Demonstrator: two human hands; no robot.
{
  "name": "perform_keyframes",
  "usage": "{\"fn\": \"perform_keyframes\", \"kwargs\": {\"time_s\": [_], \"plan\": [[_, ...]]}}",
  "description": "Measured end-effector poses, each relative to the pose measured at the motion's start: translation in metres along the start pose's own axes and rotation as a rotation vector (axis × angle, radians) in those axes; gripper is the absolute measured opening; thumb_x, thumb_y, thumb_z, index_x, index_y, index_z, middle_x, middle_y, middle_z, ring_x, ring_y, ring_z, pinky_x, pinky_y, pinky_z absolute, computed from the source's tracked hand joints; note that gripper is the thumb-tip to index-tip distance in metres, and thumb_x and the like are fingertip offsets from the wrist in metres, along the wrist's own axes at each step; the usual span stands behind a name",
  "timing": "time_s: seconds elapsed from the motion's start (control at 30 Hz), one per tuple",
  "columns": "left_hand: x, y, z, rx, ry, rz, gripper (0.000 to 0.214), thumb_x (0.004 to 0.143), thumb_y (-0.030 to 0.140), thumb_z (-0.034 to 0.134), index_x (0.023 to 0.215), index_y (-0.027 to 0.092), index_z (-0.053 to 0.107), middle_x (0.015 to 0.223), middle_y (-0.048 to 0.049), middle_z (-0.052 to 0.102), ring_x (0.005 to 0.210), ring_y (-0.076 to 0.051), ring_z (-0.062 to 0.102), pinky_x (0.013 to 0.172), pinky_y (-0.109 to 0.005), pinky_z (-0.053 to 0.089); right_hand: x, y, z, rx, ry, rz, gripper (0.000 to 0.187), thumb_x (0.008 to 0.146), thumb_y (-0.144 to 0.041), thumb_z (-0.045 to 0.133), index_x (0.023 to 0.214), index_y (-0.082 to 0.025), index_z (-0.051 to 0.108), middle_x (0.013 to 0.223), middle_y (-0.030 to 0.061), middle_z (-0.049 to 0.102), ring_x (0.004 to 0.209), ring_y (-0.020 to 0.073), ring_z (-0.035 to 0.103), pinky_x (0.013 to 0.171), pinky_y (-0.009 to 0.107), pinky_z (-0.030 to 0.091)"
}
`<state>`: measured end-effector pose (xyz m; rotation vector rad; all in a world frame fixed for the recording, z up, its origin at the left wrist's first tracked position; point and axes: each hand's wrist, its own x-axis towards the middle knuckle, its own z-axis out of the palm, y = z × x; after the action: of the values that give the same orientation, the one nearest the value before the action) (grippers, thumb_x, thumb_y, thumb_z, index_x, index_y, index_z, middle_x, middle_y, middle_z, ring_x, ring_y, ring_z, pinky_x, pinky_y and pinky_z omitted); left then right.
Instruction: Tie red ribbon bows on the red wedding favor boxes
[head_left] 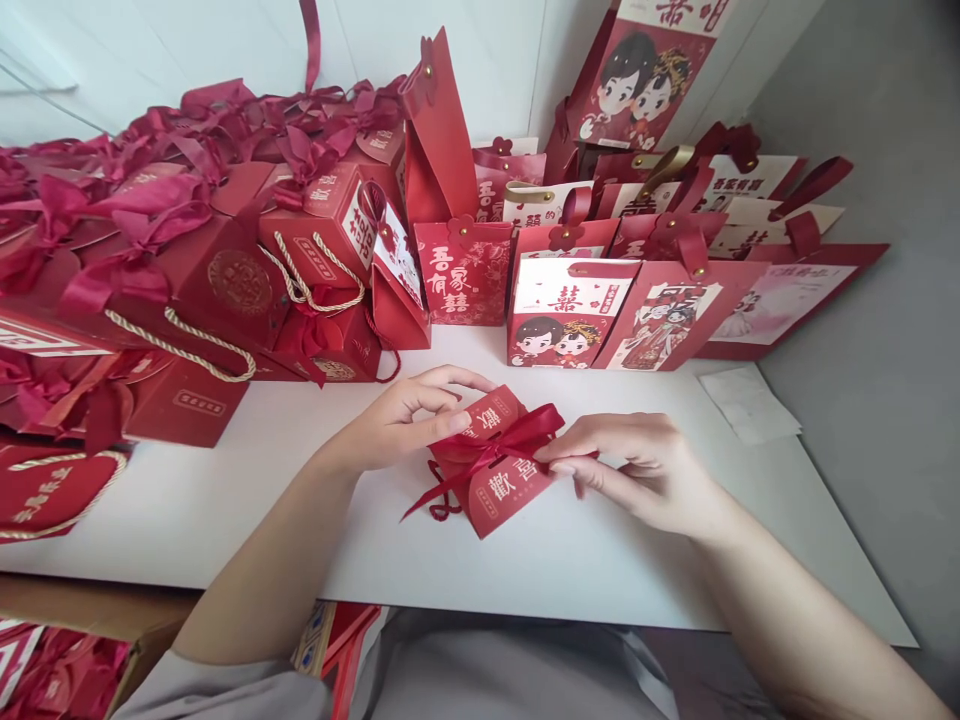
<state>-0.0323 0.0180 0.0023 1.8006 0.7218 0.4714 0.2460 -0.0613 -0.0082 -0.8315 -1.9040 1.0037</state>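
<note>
A small red gift box [506,485] with pale Chinese characters lies angled on the white table in front of me. A dark red satin ribbon [499,447] is tied in a bow across its top, and one tail hangs to the left. My left hand [420,415] holds the box at its far left, thumb on the top and fingers curled along the far side. At the right end of the bow, my right hand [637,465] pinches the ribbon between thumb and forefinger. A dark red twisted cord handle [444,497] sticks out at the box's left side.
Ribboned red boxes [187,270] are piled along the left. Red and white gift bags [574,310] stand at the back. A crumpled white paper [750,403] lies at right by the grey wall [885,330]. A cardboard carton [161,610] sits below the table's front left edge.
</note>
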Motion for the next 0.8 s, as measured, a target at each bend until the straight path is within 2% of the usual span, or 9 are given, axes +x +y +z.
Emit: {"fn": "perform_keyframes", "kwargs": {"time_s": [0.13,0.27,0.43,0.53,0.67,0.73,0.8], "plan": [[0.000,-0.002,0.002,0.000,0.019,0.006,0.037,0.098,0.043,0.055,0.082,0.017,0.076,0.132,-0.0112,0.063,0.122,-0.026,0.059,0.105,-0.035,0.048,-0.001,0.001,0.001,0.067,0.000,0.042,0.010,0.097,-0.016,0.062,0.097,-0.020,0.071,0.081,0.0015,0.072,0.057,0.0103,0.069,0.052,0.022,0.057],[-0.001,-0.001,0.001,0.006,0.053,-0.008,0.035,0.097,0.043,0.057,0.085,0.019,0.078,0.131,-0.0108,0.066,0.122,-0.027,0.060,0.103,-0.036,0.050,-0.002,0.003,0.001,0.055,-0.006,0.056,0.008,0.099,-0.018,0.059,0.097,-0.019,0.067,0.080,0.0024,0.070,0.061,0.0121,0.072,0.053,0.022,0.057],[-0.002,0.001,-0.002,0.057,0.073,-0.005,0.036,0.096,0.041,0.059,0.075,0.017,0.074,0.131,-0.0098,0.066,0.123,-0.026,0.060,0.106,-0.037,0.046,-0.002,0.002,-0.005,0.052,-0.040,0.033,0.010,0.100,-0.016,0.057,0.095,-0.019,0.064,0.079,0.0034,0.073,0.069,0.0138,0.073,0.060,0.024,0.058],[-0.003,0.002,-0.002,0.049,0.051,-0.002,0.035,0.097,0.040,0.058,0.074,0.016,0.072,0.133,-0.0099,0.064,0.123,-0.026,0.060,0.107,-0.037,0.045,-0.002,0.001,-0.008,0.048,-0.068,0.035,0.011,0.100,-0.015,0.056,0.095,-0.020,0.064,0.081,0.0041,0.074,0.071,0.0142,0.072,0.061,0.025,0.057],[-0.003,0.004,-0.003,0.041,0.017,-0.001,0.037,0.093,0.038,0.065,0.064,0.015,0.062,0.138,-0.0099,0.062,0.127,-0.027,0.058,0.111,-0.039,0.042,-0.001,0.001,-0.011,0.074,-0.051,0.062,0.012,0.102,-0.018,0.054,0.095,-0.020,0.064,0.079,0.0040,0.073,0.069,0.0152,0.071,0.060,0.027,0.057],[-0.003,0.003,-0.004,0.028,0.011,0.010,0.036,0.091,0.037,0.068,0.063,0.015,0.062,0.141,-0.0100,0.060,0.131,-0.028,0.056,0.114,-0.041,0.040,0.000,0.003,-0.012,0.035,-0.016,0.041,0.004,0.098,-0.020,0.061,0.097,-0.021,0.065,0.082,0.0043,0.072,0.070,0.0161,0.069,0.063,0.030,0.057],[-0.003,0.002,-0.004,-0.008,0.005,0.021,0.032,0.091,0.036,0.068,0.066,0.016,0.066,0.143,-0.0102,0.058,0.132,-0.029,0.055,0.116,-0.042,0.039,0.002,0.004,-0.012,-0.040,-0.001,-0.022,0.011,0.092,-0.021,0.070,0.103,-0.023,0.068,0.090,0.0056,0.072,0.077,0.0181,0.069,0.068,0.033,0.058]]}}
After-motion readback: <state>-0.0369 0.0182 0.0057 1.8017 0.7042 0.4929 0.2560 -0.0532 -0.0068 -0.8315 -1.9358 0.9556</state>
